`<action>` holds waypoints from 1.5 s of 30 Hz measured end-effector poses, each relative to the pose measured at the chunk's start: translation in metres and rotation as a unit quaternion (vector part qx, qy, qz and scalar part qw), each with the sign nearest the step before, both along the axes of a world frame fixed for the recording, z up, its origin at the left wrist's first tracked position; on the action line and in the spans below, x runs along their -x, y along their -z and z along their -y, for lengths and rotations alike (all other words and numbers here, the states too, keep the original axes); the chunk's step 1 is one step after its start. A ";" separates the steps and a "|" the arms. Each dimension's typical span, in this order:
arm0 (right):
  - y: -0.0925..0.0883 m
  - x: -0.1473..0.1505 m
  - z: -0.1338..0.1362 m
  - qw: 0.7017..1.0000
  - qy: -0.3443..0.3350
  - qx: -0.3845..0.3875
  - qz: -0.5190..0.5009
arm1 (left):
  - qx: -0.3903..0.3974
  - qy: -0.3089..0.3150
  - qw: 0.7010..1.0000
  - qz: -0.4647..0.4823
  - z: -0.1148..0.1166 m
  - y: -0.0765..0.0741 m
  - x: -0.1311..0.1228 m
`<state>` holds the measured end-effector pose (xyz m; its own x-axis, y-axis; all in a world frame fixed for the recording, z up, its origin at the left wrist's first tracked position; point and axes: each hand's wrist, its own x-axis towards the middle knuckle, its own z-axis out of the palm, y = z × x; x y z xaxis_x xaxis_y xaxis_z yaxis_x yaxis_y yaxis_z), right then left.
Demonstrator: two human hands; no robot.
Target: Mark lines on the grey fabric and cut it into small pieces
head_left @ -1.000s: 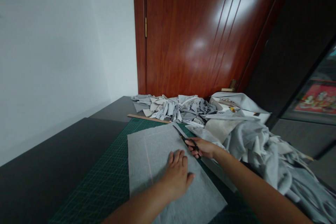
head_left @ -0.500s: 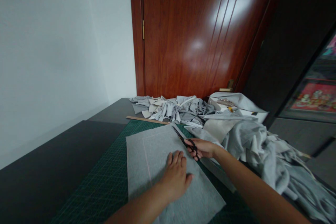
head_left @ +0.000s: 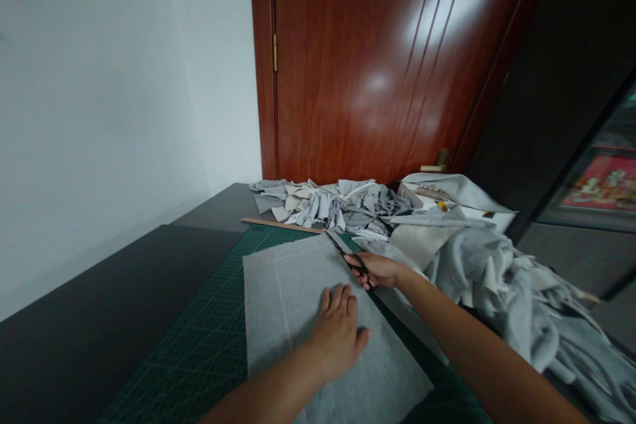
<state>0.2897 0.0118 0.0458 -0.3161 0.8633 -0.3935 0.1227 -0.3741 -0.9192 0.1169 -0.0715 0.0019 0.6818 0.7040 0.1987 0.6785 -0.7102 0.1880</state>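
A grey piece of fabric (head_left: 268,305) with a pale line down its left side lies flat on the green cutting mat (head_left: 183,338). My left hand (head_left: 338,331) rests on it, palm down with the fingers stretched forward. In my right hand (head_left: 375,269) are black-handled scissors (head_left: 342,250), gripped by the handles. Their blades point away from me at the fabric's far right corner. A narrow cut strip of the same fabric (head_left: 415,321) runs along the right edge, partly under my right forearm.
Grey and beige fabric scraps (head_left: 322,205) are heaped at the back before a wooden door (head_left: 342,66). A wooden ruler (head_left: 281,224) lies along the mat's far edge. Bunched cloth (head_left: 477,265) and a white box (head_left: 497,218) stand on the right.
My right hand and the scissors have moved forward to the fabric's far corner, and the blades look closer together. My left hand stays on the fabric. The camera view has shifted slightly.
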 end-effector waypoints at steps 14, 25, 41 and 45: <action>0.016 -0.008 0.022 0.998 0.021 -0.049 -0.040 | 0.039 0.048 0.998 0.007 0.023 0.002 -0.003; 0.023 -0.019 0.033 0.995 0.048 -0.066 -0.062 | 0.052 0.071 0.996 0.007 0.026 -0.003 0.004; 0.020 -0.101 0.055 0.984 0.150 -0.069 0.066 | 0.012 -0.083 0.996 -0.020 -0.031 -0.025 0.059; 0.033 -0.094 0.046 0.964 0.169 -0.111 0.175 | 0.024 -0.047 0.998 -0.029 -0.037 -0.023 0.058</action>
